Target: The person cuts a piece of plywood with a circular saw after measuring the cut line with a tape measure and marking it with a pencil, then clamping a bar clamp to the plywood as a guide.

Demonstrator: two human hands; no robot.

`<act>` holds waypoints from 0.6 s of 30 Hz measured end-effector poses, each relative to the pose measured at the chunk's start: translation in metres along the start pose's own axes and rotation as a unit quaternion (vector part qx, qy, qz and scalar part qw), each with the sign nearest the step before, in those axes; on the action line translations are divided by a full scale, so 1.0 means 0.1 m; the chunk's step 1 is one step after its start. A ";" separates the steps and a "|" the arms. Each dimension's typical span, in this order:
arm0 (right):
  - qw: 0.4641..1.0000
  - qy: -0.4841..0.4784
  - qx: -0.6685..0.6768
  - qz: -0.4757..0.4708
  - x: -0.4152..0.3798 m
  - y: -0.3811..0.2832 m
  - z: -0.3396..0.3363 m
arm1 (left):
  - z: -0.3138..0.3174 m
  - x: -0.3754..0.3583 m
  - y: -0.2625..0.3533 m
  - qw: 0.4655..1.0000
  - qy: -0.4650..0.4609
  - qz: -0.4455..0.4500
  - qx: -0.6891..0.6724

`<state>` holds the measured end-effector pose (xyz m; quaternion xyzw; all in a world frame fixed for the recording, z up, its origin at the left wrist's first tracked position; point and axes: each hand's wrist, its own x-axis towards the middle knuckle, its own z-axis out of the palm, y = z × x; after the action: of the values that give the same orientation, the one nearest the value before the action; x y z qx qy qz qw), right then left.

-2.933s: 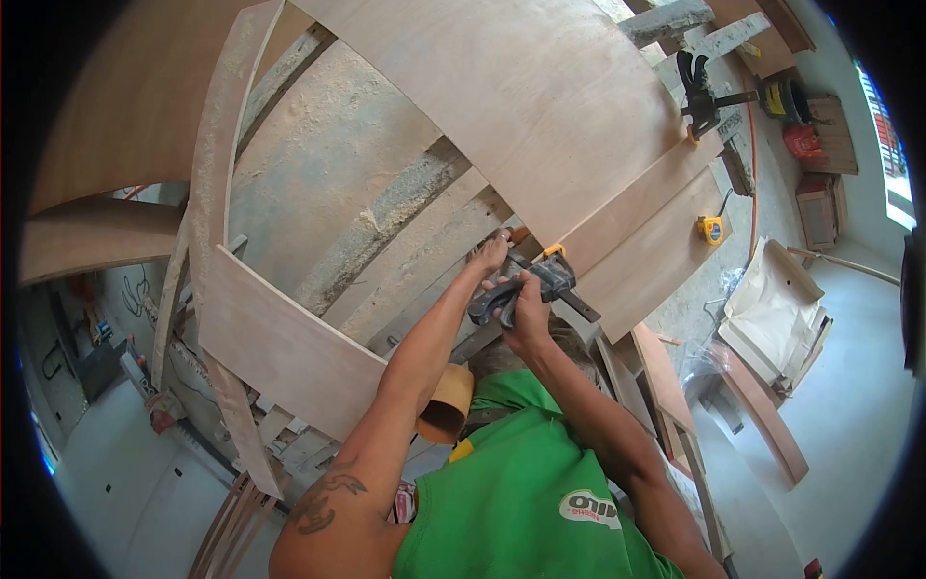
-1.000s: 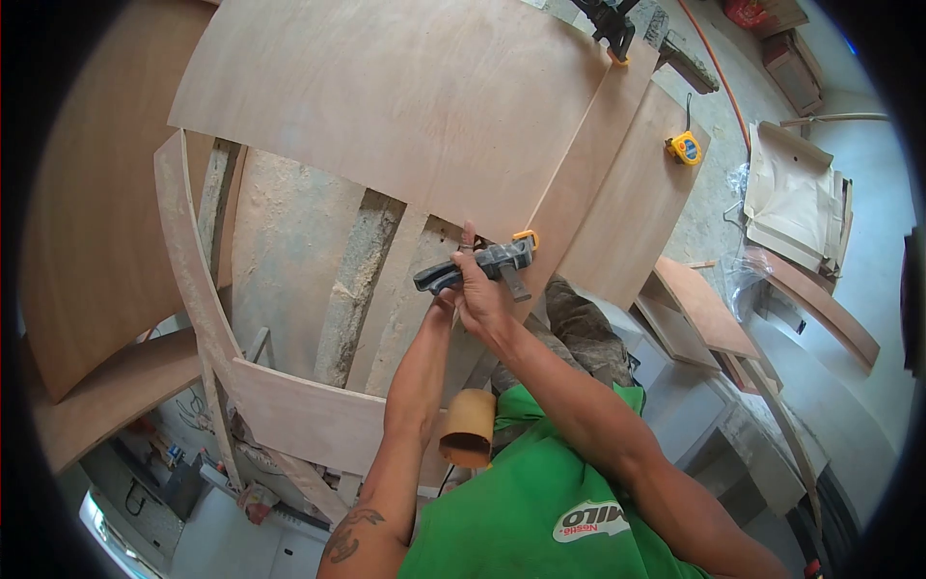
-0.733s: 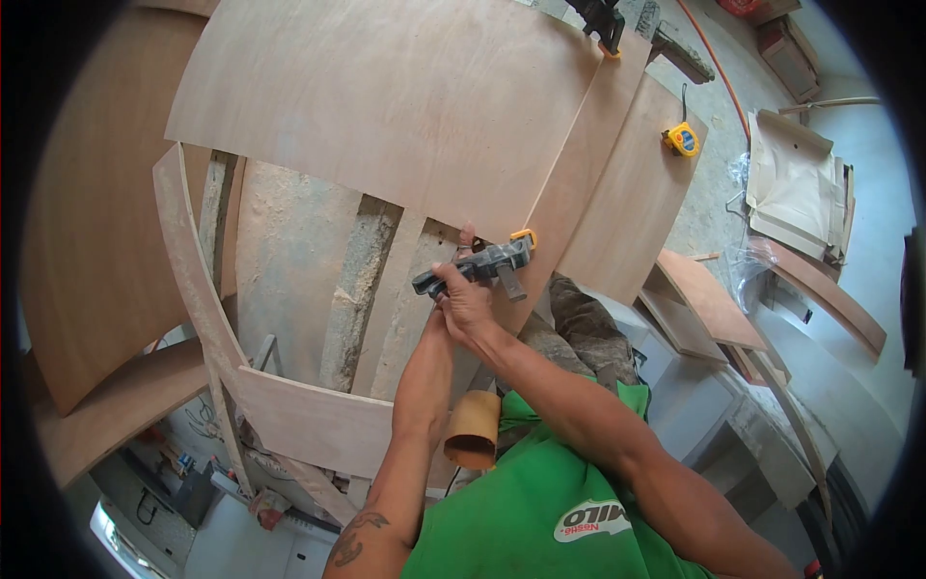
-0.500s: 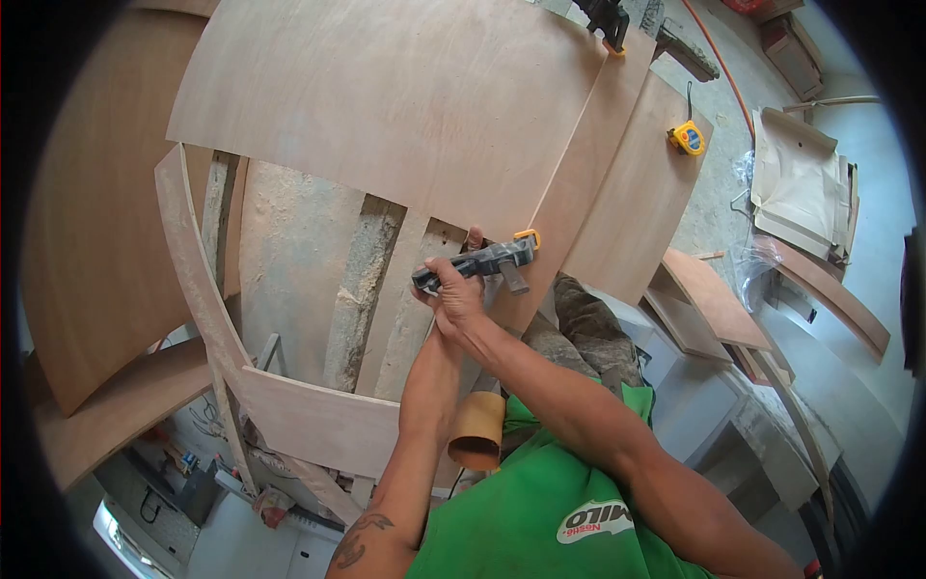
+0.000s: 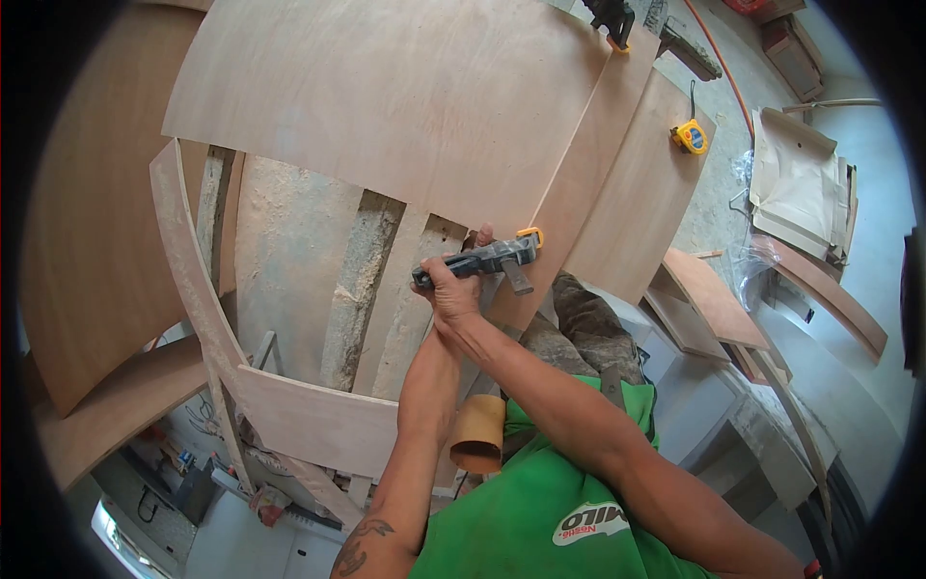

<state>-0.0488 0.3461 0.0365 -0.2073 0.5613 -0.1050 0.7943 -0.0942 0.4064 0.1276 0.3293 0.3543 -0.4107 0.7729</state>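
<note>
A dark bar clamp [image 5: 492, 257] sits at the near edge of the plywood, its orange pad [image 5: 530, 235] on top of a narrow board strip [image 5: 564, 198]. My right hand [image 5: 455, 297] is wrapped round the clamp's handle end, thumb along the top. Beneath it, my left hand [image 5: 484, 235] is mostly hidden; a fingertip shows past the far side of the clamp, and its grip is also on the tool. The strip lies along the edge of a large plywood sheet [image 5: 386, 106]. At the far end, a second clamp [image 5: 612, 24] with an orange pad holds the strip.
A yellow tape measure [image 5: 689, 137] lies on another board [image 5: 627, 193] to the right. Below the sheet are dusty support beams [image 5: 362, 289]. A curved wooden strip [image 5: 198, 241] stands at left; board offcuts [image 5: 714, 299] are stacked at right. A brown cylinder [image 5: 479, 431] hangs near my waist.
Both hands stay on the clamp with nearly the same grip. The view has shifted very slightly.
</note>
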 end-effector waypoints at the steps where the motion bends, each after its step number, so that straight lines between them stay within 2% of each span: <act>1: 1.000 0.020 -0.012 -0.015 -0.01 0.00 0.02 | -0.03 0.00 0.00 1.000 0.001 -0.001 0.000; 3: 0.998 0.040 -0.023 -0.030 -0.01 -0.02 0.06 | -0.15 0.01 0.00 0.971 0.000 0.016 0.240; 4: 0.999 0.038 -0.027 -0.022 -0.01 -0.02 0.05 | -0.22 0.02 0.02 0.971 0.000 0.015 0.240; 5: 0.999 0.035 -0.032 -0.013 0.00 -0.03 0.05 | -0.30 0.03 0.04 0.890 -0.019 0.013 0.456; 6: 0.999 0.035 -0.034 -0.012 0.02 -0.01 0.03 | -0.37 0.06 0.04 0.761 -0.038 0.011 0.647; 9: 0.999 0.017 -0.040 -0.002 0.06 0.06 -0.03 | -0.72 -0.01 -0.04 0.763 -0.049 0.026 0.644; 11: 0.999 0.008 -0.025 -0.031 0.03 0.05 -0.02 | -0.87 0.08 -0.06 0.762 -0.062 0.043 0.643; 15: 0.999 0.021 -0.009 -0.031 -0.09 -0.15 0.02 | -0.65 1.13 0.06 0.758 -0.092 0.083 0.640; 17: 0.993 -0.017 0.061 0.099 0.03 -0.18 -0.06 | -0.62 1.44 0.05 0.754 -0.102 0.102 0.640; 18: 0.993 -0.020 0.065 0.099 0.08 -0.19 -0.10 | -0.66 1.43 -0.03 0.751 -0.109 0.112 0.641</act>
<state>-0.0544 0.3240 0.0349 -0.1007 0.5554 -0.0579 0.8234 -0.0566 0.4009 -0.0253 0.7380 -0.1180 -0.4852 0.4538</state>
